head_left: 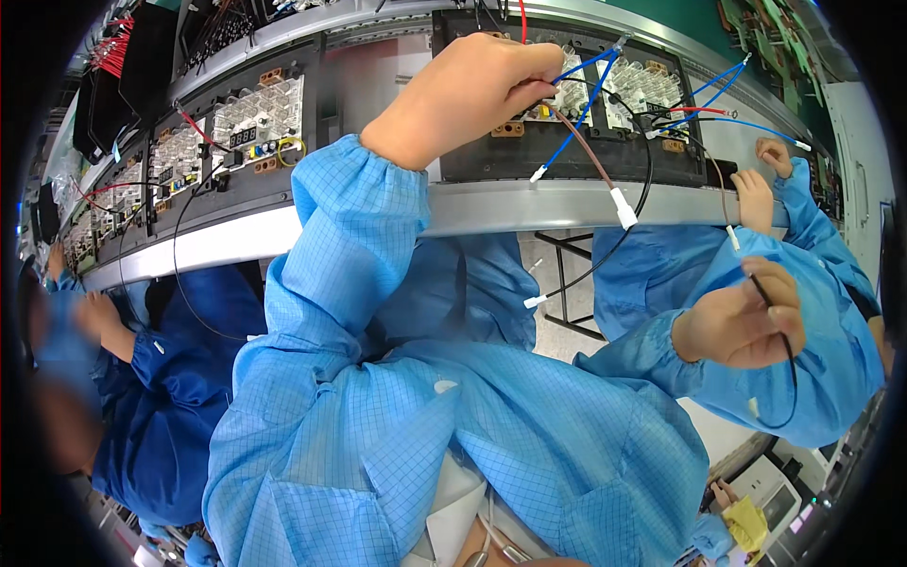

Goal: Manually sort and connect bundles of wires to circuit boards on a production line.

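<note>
Metal rail (491, 208) spans the upper frame. At upper centre, my left hand (472, 90) pinches the brown wire (588, 151), its length slanting down-right; well apart at right, my right hand (742, 326) clasps a black wire (794, 373), curling below.

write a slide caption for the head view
Left hand over a black tray of wired circuit boards, right hand holding a black wire out to the side.
</note>
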### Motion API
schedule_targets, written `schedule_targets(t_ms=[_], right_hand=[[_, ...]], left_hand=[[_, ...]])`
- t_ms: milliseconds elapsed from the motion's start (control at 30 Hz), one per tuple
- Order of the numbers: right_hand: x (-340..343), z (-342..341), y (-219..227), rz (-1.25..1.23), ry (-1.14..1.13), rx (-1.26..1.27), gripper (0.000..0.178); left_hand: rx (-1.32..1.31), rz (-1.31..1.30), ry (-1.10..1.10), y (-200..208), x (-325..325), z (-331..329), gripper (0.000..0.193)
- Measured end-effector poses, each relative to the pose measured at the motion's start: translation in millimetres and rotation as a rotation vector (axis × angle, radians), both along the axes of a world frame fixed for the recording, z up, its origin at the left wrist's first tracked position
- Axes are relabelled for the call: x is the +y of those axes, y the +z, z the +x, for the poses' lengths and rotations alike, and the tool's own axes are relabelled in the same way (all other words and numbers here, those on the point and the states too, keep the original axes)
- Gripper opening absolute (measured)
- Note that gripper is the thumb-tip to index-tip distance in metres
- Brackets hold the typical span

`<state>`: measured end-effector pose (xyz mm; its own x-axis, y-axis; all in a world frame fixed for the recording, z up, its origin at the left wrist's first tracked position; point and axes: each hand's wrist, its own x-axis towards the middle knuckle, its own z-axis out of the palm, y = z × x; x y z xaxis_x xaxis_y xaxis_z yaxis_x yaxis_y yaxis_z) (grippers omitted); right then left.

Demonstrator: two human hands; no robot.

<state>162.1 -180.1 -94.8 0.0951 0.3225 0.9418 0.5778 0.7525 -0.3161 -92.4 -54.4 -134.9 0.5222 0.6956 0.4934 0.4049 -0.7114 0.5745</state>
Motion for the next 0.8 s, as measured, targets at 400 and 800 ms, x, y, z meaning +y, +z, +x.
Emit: schedule_targets(t_ms=[400,800], right_hand=[[27.3,-78.9,10.4,-0.802,0.076,0.053,0.010],[54.8,-81.9,1.8,-0.965,0.084,-0.093,0.014]], left_hand=[[0.042,0.064,0.008,-3.3,-2.1,-9.2,0.012],[-0.086,-0.036,0.083,0.7,-11.4,-23.4,0.025]])
